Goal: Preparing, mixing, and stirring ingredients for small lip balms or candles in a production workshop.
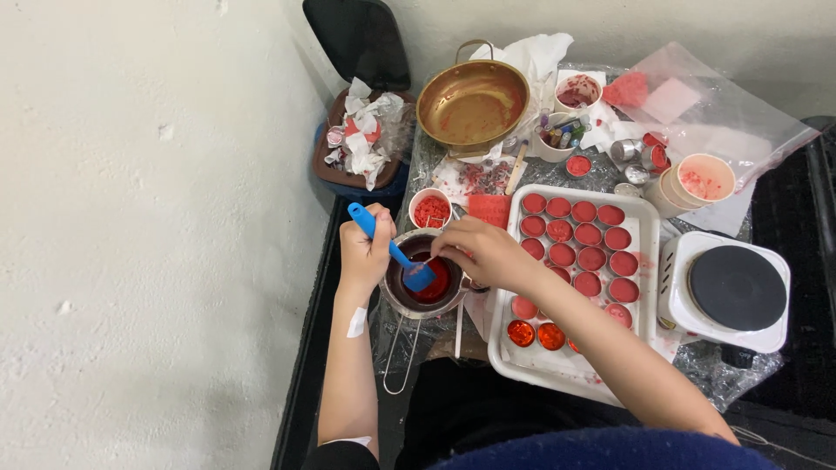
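The left hand (364, 252) is closing its grip around the handle of a blue silicone spatula (392, 250), whose blade is dipping into a small metal melting pot (424, 280) holding dark red liquid. The right hand (483, 252) is hovering over the pot's rim, its grip pinched nearly shut on a thin white stick (428, 259) reaching toward the liquid. The pot is sitting on the tabletop (435, 161) just left of a white tray (649, 213) that is carrying rows of small round tins filled with red wax. Just behind the pot, a white cup (430, 209) is holding red flakes. A brass pan (473, 104) with reddish residue is standing farther back, and a white hot plate (730, 290) is sitting right of the tray.
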